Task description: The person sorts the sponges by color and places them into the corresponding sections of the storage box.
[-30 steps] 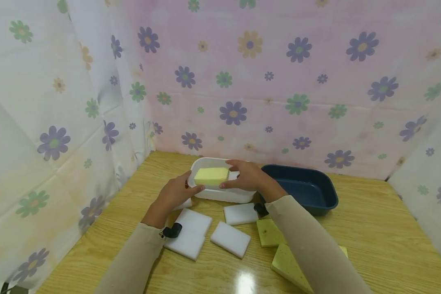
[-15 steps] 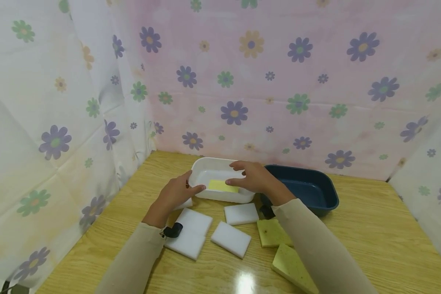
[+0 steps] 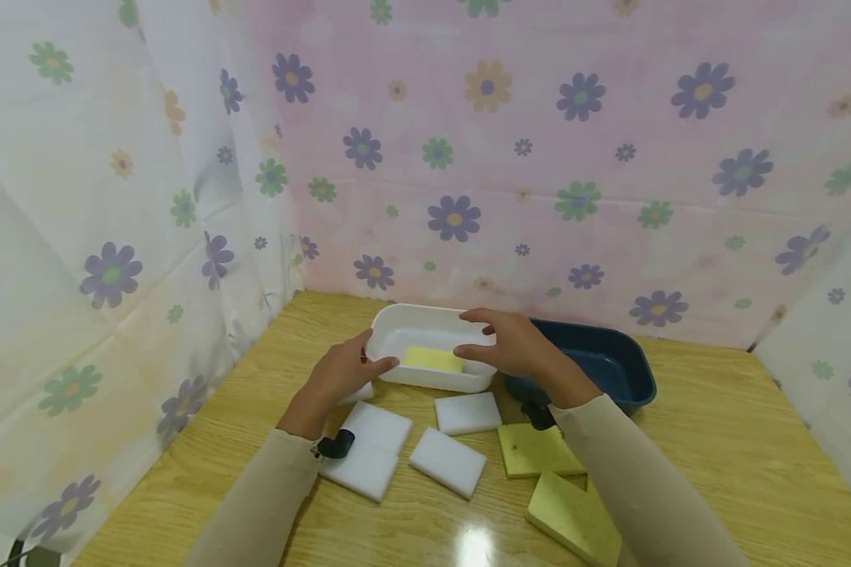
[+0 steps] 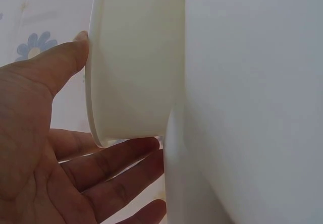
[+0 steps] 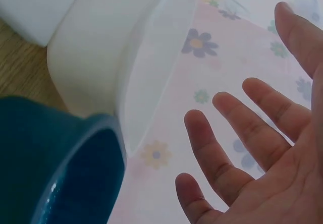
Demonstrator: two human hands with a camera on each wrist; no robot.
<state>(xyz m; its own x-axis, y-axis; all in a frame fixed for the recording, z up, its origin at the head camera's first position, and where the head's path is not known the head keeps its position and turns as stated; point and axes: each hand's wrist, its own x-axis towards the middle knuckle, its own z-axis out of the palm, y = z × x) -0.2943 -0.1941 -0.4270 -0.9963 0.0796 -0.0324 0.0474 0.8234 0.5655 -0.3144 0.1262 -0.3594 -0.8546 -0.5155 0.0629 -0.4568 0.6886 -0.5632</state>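
Note:
A white plastic tub (image 3: 432, 382) stands at the back of the table, with a yellow sponge block (image 3: 434, 360) lying inside near the front wall. My left hand (image 3: 340, 370) holds the tub's left end, its thumb at the front rim and the other fingers round the end wall, as the left wrist view shows. Over the tub's right end hovers my right hand (image 3: 514, 344), fingers spread and holding nothing. In the right wrist view the fingers (image 5: 202, 133) are apart from both the white tub (image 5: 96, 47) and the dark blue tub (image 5: 30, 148).
The dark blue tub (image 3: 603, 366) stands right beside the white one. Several white foam blocks (image 3: 448, 462) lie in front, with another white block (image 3: 466, 413) close to the tub. Yellow sponge blocks (image 3: 570, 512) lie at front right, partly under my right sleeve. Flowered cloth (image 3: 539, 157) encloses the table.
The yellow sponge block, earlier raised above the white tub in my right hand, now lies inside it. My right hand has let go and moved right; the left hand stays at the tub's end.

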